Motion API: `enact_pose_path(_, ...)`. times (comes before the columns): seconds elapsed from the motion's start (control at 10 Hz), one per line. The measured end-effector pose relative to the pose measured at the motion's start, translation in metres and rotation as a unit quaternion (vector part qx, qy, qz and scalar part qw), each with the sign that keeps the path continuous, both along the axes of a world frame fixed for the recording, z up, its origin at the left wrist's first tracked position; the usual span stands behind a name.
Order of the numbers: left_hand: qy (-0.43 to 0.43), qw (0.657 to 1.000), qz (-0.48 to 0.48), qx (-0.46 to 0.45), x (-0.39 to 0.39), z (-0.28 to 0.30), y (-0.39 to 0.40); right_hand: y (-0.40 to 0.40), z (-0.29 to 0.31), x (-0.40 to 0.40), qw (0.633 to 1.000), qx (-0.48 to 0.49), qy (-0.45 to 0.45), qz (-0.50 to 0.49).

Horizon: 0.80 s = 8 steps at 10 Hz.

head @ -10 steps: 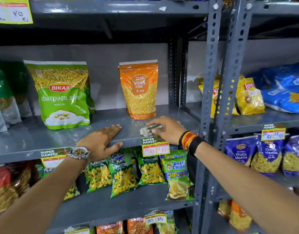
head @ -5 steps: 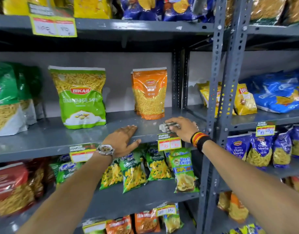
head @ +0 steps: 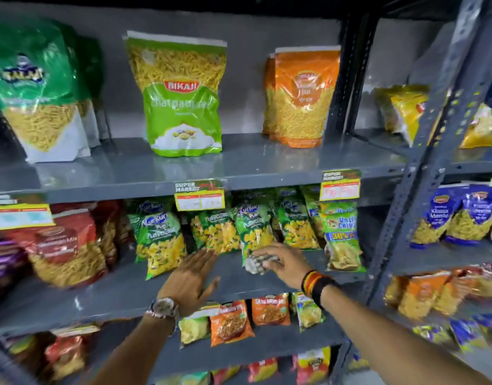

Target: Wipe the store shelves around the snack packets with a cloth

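Observation:
My right hand [head: 286, 262] grips a small grey striped cloth [head: 256, 263] over the front of the lower grey shelf [head: 122, 295], just below the green puffcorn packets [head: 253, 232]. My left hand [head: 193, 276], with a wristwatch, lies flat and open on the same shelf, fingertips near a green packet [head: 219, 232]. The upper grey shelf [head: 267, 165] above carries a big green Bikaji packet [head: 180, 98] and an orange packet [head: 300, 95].
Red packets [head: 64, 245] stand at the left of the lower shelf, an Uncle Chips packet [head: 340, 237] at its right. A grey perforated upright [head: 422, 151] separates the neighbouring rack with blue and yellow packets. Price labels hang from the shelf edges. Small orange packets fill the shelf below.
Both hands have dropped from the upper shelf down to the lower shelf with the green puffcorn packets. The cloth stays in my right hand. The view has tilted downward.

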<state>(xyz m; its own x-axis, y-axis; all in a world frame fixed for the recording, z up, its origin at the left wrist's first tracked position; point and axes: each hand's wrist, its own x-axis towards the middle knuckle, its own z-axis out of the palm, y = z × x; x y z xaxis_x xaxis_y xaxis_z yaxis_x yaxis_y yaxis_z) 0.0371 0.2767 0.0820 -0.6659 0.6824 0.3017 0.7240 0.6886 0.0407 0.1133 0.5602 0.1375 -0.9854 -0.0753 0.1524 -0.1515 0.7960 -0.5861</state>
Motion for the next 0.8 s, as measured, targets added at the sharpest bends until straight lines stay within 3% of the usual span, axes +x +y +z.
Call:
enact_pose_path(0.3,-0.013,0.996,0.089,-0.011,-0.037,-0.129,-0.047,-0.077,-0.118,-0.105,0.988,0.132,0.036,0.065)
enact_pose_path(0.4,-0.02,0.994,0.106,-0.024,-0.04,-0.15,-0.054,-0.079,-0.153,-0.119,0.971,0.21,-0.006,0.117)
enact_pose_path(0.5,-0.02,0.99,0.138,-0.028,-0.039,-0.158,-0.054,-0.076,-0.171,-0.116,0.962,0.252,-0.001,0.107)
enact_pose_path(0.6,-0.041,0.986,0.156,-0.052,-0.033,-0.149,-0.053,-0.08,-0.159,-0.118,0.955,0.266,-0.038,0.122)
enact_pose_path(0.7,-0.004,0.987,0.154,-0.033,-0.018,-0.124,-0.058,-0.084,-0.132,-0.103,0.962,0.248,-0.028,0.109)
enact_pose_path(0.8,-0.019,0.995,0.096,0.017,0.017,-0.064,-0.054,-0.088,-0.111,-0.03,0.999,0.027,0.007,0.027)
